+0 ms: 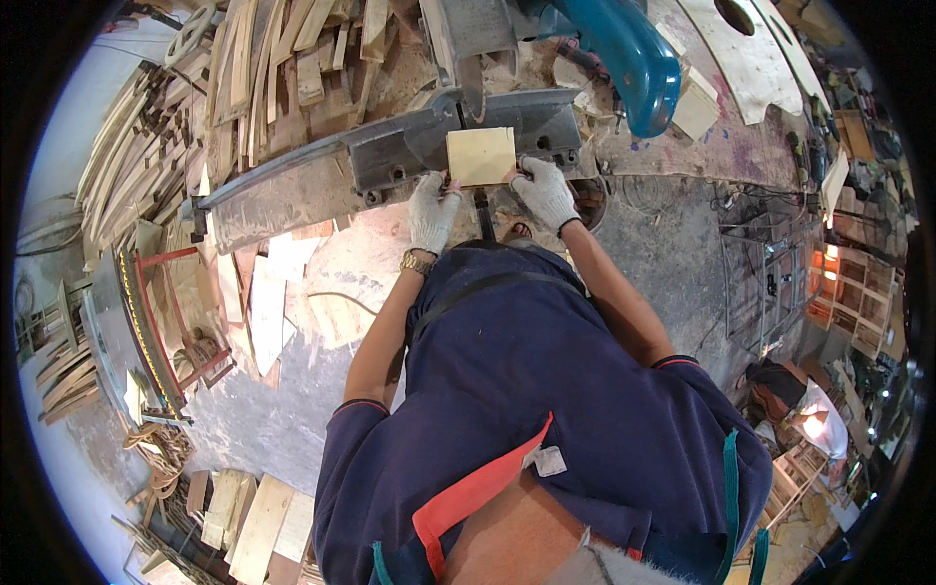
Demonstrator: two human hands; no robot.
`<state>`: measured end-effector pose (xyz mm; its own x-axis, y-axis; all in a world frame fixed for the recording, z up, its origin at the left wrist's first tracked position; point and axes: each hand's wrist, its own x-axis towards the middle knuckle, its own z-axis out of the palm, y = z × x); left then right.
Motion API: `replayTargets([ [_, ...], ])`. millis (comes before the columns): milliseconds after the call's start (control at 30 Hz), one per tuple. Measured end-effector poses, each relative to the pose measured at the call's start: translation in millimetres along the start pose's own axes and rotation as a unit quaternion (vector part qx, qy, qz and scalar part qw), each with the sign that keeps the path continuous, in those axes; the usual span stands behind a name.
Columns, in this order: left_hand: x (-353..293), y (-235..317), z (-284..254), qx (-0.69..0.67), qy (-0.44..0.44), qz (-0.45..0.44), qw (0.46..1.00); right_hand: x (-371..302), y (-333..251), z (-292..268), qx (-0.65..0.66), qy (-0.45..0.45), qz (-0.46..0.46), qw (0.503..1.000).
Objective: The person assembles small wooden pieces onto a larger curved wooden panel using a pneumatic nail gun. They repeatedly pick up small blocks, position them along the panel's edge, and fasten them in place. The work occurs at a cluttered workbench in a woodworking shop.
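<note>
A small pale rectangular wooden board (482, 156) lies on the grey metal table of a miter saw (390, 161), just in front of the toothed blade (472, 90). Gloved in white knit, my left hand (431, 211) grips the board's near left corner, its bare fingertips closed on the edge. On the opposite corner, my right hand (543, 191), in a matching glove, pinches the near right edge. The saw's teal handle (634, 58) rises at the upper right, beyond the board.
Stacked wooden strips (161, 146) lean at the left and far side. A red-legged machine table (146, 322) stands at the left, with board offcuts (268, 302) on the floor beside it. A metal frame (770, 273) stands at the right. Another person (809, 419) is low at the far right.
</note>
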<state>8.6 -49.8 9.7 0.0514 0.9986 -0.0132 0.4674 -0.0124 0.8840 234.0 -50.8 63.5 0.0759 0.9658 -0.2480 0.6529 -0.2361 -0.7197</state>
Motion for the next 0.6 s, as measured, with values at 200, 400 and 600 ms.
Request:
replayTargets([
  [200, 3.1, -4.8, 2.5, 0.019, 0.009, 0.021, 1.000, 4.8, 14.4, 7.5, 0.041, -0.019, 0.010, 0.999],
  [400, 3.4, -6.1, 5.4, 0.000, 0.037, 0.012, 0.999, 8.4, 23.6, 16.1, 0.085, -0.016, 0.020, 0.996],
  [600, 5.9, 2.1, -0.2, 0.049, 0.012, 0.002, 0.999, 6.2, 22.2, 18.5, 0.089, 0.005, 0.009, 0.996],
])
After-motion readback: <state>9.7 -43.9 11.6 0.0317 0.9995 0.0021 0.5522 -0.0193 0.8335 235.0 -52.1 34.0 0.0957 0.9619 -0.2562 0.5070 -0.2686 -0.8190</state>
